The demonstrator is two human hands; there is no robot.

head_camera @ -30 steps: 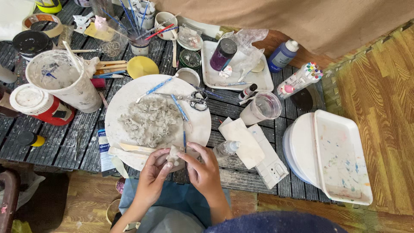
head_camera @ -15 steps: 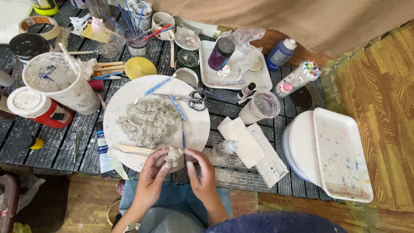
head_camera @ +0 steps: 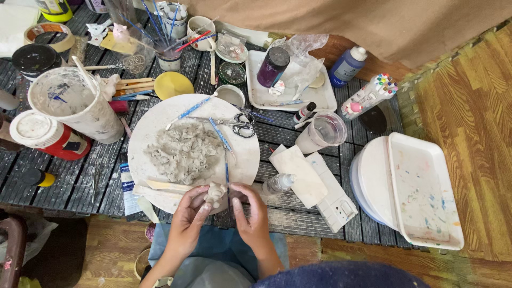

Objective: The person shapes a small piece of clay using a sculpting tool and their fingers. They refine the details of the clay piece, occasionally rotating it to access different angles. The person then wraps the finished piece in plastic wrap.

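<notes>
Hands unmoved since a second ago | left hand [head_camera: 188, 221] grips clay figure [head_camera: 215, 193] | right hand [head_camera: 252, 213] pinches thin tool [head_camera: 227, 178] against it | clay heap [head_camera: 184, 151] just beyond fingers

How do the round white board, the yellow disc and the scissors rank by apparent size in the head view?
1. Round white board, by far the largest.
2. Yellow disc.
3. Scissors, close to the disc, so that order is unsure.

Bright, even daylight, soft faint shadows, sharp focus throughout, slight wide-angle bending at edges.
</notes>
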